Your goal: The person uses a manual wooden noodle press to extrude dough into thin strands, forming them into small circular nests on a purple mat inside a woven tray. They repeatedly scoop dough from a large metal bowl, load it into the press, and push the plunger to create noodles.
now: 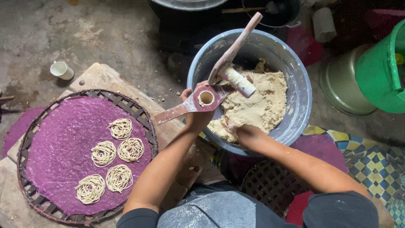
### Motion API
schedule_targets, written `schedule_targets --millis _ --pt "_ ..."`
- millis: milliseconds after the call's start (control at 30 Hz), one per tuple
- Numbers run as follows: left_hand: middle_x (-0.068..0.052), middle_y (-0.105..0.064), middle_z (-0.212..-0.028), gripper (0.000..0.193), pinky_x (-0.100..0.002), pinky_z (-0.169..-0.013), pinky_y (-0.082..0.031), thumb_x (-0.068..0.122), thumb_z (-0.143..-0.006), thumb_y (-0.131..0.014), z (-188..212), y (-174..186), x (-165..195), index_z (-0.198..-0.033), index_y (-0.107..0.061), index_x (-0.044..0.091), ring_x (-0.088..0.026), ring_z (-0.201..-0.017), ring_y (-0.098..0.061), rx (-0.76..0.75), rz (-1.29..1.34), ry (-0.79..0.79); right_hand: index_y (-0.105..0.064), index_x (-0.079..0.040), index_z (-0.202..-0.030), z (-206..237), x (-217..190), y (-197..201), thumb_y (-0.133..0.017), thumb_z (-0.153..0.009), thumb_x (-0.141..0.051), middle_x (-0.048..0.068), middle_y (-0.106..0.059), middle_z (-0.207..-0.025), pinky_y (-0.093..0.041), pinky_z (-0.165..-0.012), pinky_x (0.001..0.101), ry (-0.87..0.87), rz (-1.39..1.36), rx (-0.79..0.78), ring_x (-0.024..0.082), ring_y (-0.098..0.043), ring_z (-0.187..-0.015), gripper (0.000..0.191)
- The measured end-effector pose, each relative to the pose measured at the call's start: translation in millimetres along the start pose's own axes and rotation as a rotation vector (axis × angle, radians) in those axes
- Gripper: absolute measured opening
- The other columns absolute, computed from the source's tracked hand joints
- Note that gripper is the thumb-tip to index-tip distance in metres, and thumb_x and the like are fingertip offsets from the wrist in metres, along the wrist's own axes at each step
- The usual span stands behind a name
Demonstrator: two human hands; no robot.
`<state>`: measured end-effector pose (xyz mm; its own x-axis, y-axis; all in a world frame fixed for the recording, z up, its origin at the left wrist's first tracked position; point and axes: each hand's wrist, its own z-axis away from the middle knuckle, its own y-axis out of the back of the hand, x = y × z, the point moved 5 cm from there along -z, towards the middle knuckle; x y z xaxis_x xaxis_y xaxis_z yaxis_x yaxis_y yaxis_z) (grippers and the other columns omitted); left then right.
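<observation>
Your left hand (197, 110) grips the wooden noodle press (211, 95), fingers closed beneath its cylinder; your right hand (247, 134) digs curled fingers into the dough (257, 105) in the grey tub (301, 88).

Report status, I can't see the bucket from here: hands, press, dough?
Left hand holds the open wooden press over the bucket. Right hand in the dough. Five noodle coils on the purple mat.

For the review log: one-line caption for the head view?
Left hand holds noodle press over dough tub; right hand in dough.
</observation>
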<state>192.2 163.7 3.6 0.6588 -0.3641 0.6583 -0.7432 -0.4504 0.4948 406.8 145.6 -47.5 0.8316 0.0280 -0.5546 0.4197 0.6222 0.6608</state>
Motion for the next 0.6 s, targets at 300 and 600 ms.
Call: schedule_targets --millis 300,600 --pt "0.003 -0.065 -0.127 0.025 -0.042 -0.104 -0.028 0.030 -0.091 -0.073 0 -5 0 -0.112 -0.067 0.019 -0.011 -0.119 -0.057 0.019 -0.121 -0.034 -0.064 -0.006 -0.124 44 -25 8 -0.054 -0.085 -0.005 0.026 -0.071 -0.095 -0.053 -0.082 0.0524 0.296 0.488 -0.082 0.042 -0.068 -0.093 0.041" --pt "-0.004 -0.071 -0.097 0.024 -0.037 -0.080 -0.058 0.024 -0.088 -0.078 -44 30 3 -0.106 -0.065 0.013 -0.021 -0.093 -0.072 -0.074 0.266 0.127 -0.068 -0.013 -0.132 100 0 116 -0.063 -0.092 -0.017 0.009 -0.072 -0.073 -0.050 -0.054 0.0351 0.124 -0.054 -0.131 0.020 -0.058 -0.056 0.040"
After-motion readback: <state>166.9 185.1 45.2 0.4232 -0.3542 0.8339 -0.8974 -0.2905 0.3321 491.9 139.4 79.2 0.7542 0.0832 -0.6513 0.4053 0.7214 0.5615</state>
